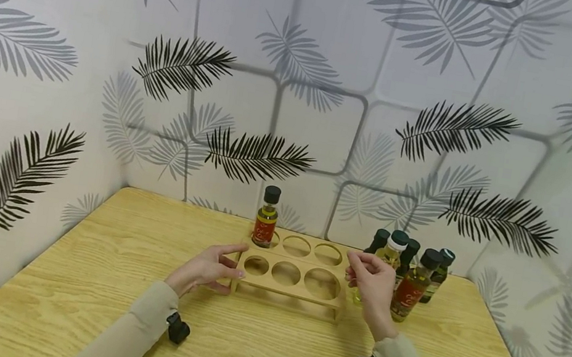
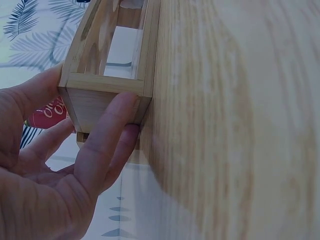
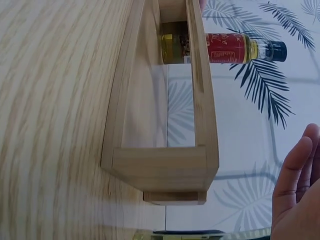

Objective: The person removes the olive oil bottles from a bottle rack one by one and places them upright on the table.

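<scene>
A two-tier wooden rack (image 1: 283,292) with round holes stands on the table. One bottle with a red label and black cap (image 1: 265,225) sits upright in its back-left hole; the right wrist view shows the same bottle (image 3: 226,48) through the frame. My left hand (image 1: 207,268) touches the rack's left end, and in the left wrist view its fingers (image 2: 107,142) lie against the end panel. Beside the rack's right end, my right hand (image 1: 375,283) is raised with loosely bent fingers. Nothing shows in it, and the right wrist view has its fingers (image 3: 295,172) apart from the wood.
Several bottles stand in a group right of the rack, among them a red-labelled one (image 1: 410,292), a pale oil bottle (image 1: 392,250) and a dark bottle (image 1: 437,277). Behind the wooden table (image 1: 258,355) rises a leaf-patterned wall (image 1: 317,121).
</scene>
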`<state>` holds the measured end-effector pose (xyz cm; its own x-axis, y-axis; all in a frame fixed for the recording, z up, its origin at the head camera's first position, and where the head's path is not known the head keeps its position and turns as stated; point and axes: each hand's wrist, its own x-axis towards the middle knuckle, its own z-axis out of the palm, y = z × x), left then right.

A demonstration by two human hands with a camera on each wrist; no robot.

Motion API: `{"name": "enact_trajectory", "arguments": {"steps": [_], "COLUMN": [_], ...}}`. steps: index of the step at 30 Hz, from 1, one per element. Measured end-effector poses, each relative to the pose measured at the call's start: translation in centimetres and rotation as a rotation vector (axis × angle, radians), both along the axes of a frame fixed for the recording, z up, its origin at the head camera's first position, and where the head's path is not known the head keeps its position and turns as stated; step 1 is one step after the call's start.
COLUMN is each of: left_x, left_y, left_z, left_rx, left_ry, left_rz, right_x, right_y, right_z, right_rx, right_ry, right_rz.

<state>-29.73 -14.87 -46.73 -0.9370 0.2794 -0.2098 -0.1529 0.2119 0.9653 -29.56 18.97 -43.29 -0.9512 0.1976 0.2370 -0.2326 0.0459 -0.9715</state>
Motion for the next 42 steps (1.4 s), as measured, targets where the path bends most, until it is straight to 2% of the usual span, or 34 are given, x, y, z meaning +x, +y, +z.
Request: {"name": "enact_trajectory", "arguments": {"steps": [16,27,32,35,42], "left_x": [0.1,0.0,0.0,-0.1,-0.1], "left_y": [0.1,0.3,0.2,0.2,-0.1], "left_z": [-0.1,0.1,0.1,0.1,-0.1], "left_rx": [0.001,0.007,0.006,0.009,0.006], "left_ry": [-0.004,0.002,0.001,0.002,0.000], "left_rz": [0.002,0.001,-0.002,-0.004,-0.003], "right_x": [-1.3,-2.3,-2.4,-2.6,-3.3], "right_y": [-2.8,-4.2,-4.9,-5.5,-7.1], "right_z": [0.0,-0.2,0.1,0.4,0.2], "right_rx": [-0.022,0.041,0.041,0.058,0.144], "right_ry": [-0.162,-0.278,-0.371,-0.392,-0.406], "right_rz": [0.098,0.253,0.389,0.457,0.490]}}
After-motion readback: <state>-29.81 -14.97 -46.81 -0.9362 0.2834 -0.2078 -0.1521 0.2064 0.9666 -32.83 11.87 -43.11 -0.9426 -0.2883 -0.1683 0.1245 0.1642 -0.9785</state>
